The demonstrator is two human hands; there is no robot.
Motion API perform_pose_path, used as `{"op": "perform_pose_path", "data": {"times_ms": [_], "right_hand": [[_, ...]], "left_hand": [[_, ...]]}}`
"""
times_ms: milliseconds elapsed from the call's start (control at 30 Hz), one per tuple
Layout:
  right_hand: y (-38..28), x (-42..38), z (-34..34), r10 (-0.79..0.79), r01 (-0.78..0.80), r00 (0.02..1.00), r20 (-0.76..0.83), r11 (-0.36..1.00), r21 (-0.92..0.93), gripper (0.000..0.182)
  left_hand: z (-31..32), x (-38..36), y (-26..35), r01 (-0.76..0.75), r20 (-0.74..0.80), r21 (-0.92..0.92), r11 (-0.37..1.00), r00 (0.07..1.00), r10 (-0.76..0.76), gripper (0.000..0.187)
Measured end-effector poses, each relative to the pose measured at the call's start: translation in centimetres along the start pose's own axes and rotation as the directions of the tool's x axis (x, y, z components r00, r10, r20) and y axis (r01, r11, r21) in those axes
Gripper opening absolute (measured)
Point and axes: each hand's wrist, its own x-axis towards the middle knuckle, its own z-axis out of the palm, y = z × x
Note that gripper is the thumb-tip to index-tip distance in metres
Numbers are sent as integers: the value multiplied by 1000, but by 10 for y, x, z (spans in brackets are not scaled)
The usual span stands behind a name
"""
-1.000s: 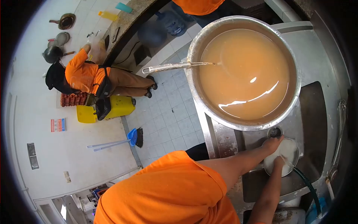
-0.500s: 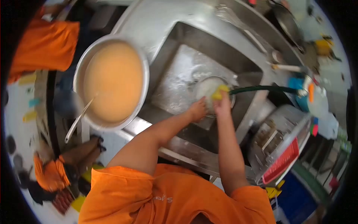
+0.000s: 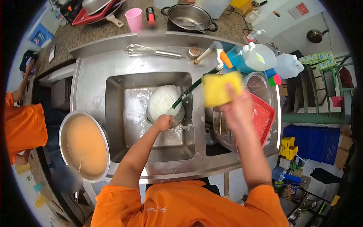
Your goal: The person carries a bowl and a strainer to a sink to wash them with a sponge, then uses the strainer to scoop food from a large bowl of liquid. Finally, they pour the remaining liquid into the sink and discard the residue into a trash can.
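A metal bowl [image 3: 178, 116] with white, cloudy liquid [image 3: 163, 101] sits in the sink basin [image 3: 130, 132]. My left hand [image 3: 165, 123] is closed on the bowl's near edge, its fingertips partly hidden. A dark green hose [image 3: 193, 87] runs from the tap down to the bowl. Up and to the right of the basin, my right hand [image 3: 240, 104] grips a yellow sponge [image 3: 221, 89], both slightly blurred. Left of the basin stands a large metal bowl [image 3: 106, 166] of orange liquid with a spoon handle sticking out.
A whisk [image 3: 168, 54] and the tap [image 3: 219, 56] are behind the basin. Bottles [image 3: 261, 58], a red tray [image 3: 264, 115] and a clear container [image 3: 258, 81] stand right. A pink cup [image 3: 134, 19] and a pot [image 3: 189, 17] sit on the counter. A person's orange sleeve [image 3: 26, 126] shows left.
The view has turned and now shows more of the back counter. My right hand has lifted the sponge out of the bowl and moved right. My left hand stays at the bowl.
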Motion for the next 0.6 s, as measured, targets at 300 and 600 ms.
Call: {"op": "perform_pose_path", "data": {"times_ms": [300, 600], "right_hand": [[-108, 290, -219, -747, 307, 661, -71, 356, -883, 28], [-27, 480, -299, 464, 590, 742, 484, -110, -800, 29]], "left_hand": [[-7, -40, -11, 241, -60, -712, 659, 915, -399, 41], [-12, -98, 4, 34, -80, -991, 126, 611, -787, 45]]}}
